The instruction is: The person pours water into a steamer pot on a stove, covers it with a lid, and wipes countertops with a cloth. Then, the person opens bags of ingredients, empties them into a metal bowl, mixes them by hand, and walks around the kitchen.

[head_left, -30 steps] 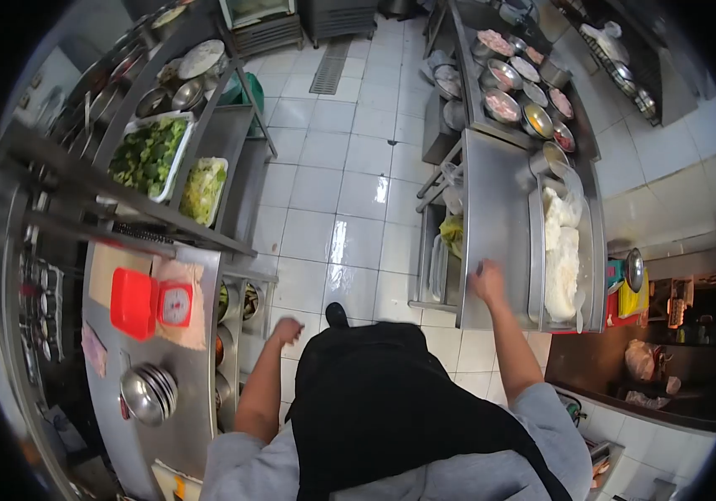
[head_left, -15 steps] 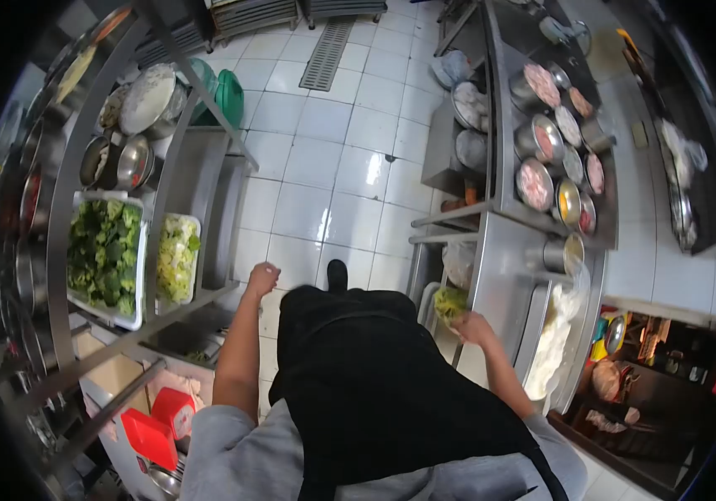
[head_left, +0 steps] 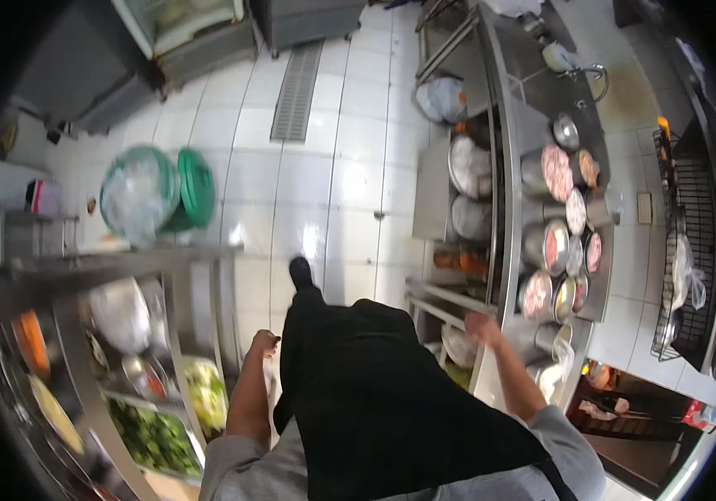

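Observation:
My left hand (head_left: 266,343) hangs by my thigh, its fingers curled in, close to the end of the steel rack (head_left: 116,260). No object shows in it; a small dark spot at the fingertips is too small to make out. My right hand (head_left: 481,329) is smeared by motion beside the steel counter (head_left: 504,284) on the right, and its fingers cannot be made out. Under that hand a clear plastic bag (head_left: 460,346) sits on a lower shelf, with something pale green partly hidden below it. One dark shoe (head_left: 300,271) is forward on the tiles.
Several metal pots of pink meat (head_left: 556,171) stand on the right counter. On the left rack are a tray of broccoli (head_left: 153,434) and a tray of cut lettuce (head_left: 206,397). A green bin with a clear liner (head_left: 141,196) stands ahead left. A drain grate (head_left: 297,92) crosses the floor.
I have moved forward and the view has turned; the trays have slid back and down. The right hand has left the green leaves it was over. The left hand stays curled.

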{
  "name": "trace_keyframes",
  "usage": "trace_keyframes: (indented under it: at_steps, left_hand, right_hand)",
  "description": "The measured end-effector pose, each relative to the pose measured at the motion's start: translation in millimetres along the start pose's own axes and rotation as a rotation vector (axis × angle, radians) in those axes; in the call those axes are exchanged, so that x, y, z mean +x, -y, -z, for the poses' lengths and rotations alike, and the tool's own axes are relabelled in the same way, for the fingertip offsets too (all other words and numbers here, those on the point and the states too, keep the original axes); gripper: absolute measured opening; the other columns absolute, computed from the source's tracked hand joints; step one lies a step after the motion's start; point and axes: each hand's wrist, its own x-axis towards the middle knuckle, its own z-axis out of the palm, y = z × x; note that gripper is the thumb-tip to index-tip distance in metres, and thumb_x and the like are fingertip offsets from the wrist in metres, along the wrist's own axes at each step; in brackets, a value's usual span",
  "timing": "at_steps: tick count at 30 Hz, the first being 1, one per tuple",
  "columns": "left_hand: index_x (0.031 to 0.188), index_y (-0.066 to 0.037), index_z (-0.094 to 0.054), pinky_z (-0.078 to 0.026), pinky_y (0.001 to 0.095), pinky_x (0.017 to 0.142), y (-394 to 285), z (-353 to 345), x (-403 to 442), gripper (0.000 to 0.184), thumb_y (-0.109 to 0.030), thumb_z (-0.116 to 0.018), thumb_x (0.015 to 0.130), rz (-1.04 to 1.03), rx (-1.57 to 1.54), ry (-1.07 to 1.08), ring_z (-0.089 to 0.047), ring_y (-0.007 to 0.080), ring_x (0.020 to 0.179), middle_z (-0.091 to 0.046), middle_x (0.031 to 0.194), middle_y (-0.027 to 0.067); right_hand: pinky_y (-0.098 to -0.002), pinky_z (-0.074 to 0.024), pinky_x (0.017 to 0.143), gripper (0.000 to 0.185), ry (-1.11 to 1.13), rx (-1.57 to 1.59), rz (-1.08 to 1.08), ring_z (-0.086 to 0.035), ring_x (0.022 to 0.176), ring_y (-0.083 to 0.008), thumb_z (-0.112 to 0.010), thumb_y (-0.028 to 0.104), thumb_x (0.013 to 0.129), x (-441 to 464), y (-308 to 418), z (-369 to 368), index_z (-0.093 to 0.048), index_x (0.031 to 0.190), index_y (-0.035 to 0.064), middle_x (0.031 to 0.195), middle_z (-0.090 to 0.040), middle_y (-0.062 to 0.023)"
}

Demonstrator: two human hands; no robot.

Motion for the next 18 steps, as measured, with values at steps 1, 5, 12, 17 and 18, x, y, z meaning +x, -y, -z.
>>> trace_keyframes:
  at_steps: [1,5,12,17,18]
  left_hand:
    - [0.065,-0.003,-0.053,-0.037,0.0321,0.039,-21,33,26,0.023,-0.015,-0.059,0.084,0.091,-0.183,-0.027,-0.047,0.0166,0.046,-0.048,0.055,0.0076]
    - [0.069,-0.001,-0.061,-0.049,0.0339,0.048,-179,167,53,0.026,-0.024,-0.055,0.080,-0.267,0.204,-0.221,-0.059,0.0200,0.047,-0.059,0.055,0.0125]
    - [0.092,0.002,-0.060,-0.047,0.0311,0.046,-417,299,105,0.028,-0.017,-0.066,0.072,-0.532,0.142,-0.471,-0.058,0.0182,0.048,-0.061,0.059,0.0115]
    - [0.086,-0.001,-0.061,-0.047,0.0285,0.041,-480,309,150,0.024,-0.023,-0.065,0.077,-0.630,0.047,-0.330,-0.057,0.0167,0.044,-0.061,0.059,0.0106]
    - [0.085,0.000,-0.061,-0.048,0.0288,0.041,-483,305,159,0.025,-0.025,-0.064,0.079,-0.578,0.053,-0.329,-0.058,0.0169,0.046,-0.061,0.059,0.0101]
  right_hand:
    - [-0.0428,-0.0473,0.061,0.018,0.248,0.629,-0.551,-0.060,0.072,-0.0303,-0.060,0.022,0.070,-1,19,-7,-0.057,0.079,0.0060,0.080,-0.061,-0.0105]
    - [-0.0415,-0.0468,0.054,0.017,0.431,0.243,-0.369,-0.059,0.063,-0.0269,-0.064,0.023,0.070,-25,40,-60,-0.058,0.076,0.0083,0.075,-0.061,-0.0104]
    - [-0.0452,-0.0484,0.054,0.032,0.302,1.237,-1.001,-0.060,0.068,-0.0280,-0.063,0.024,0.078,93,32,-83,-0.058,0.103,0.0047,0.082,-0.060,-0.0113]
    - [-0.0314,-0.0491,0.054,0.028,-0.174,0.943,-0.922,-0.059,0.059,-0.0136,-0.055,0.030,0.084,252,-97,16,-0.064,0.087,0.0036,0.067,-0.063,-0.0086]
    - [-0.0350,-0.0498,0.059,0.028,-0.222,0.918,-1.002,-0.063,0.065,-0.0215,-0.052,0.029,0.085,287,-120,64,-0.064,0.090,0.0044,0.075,-0.065,-0.0123]
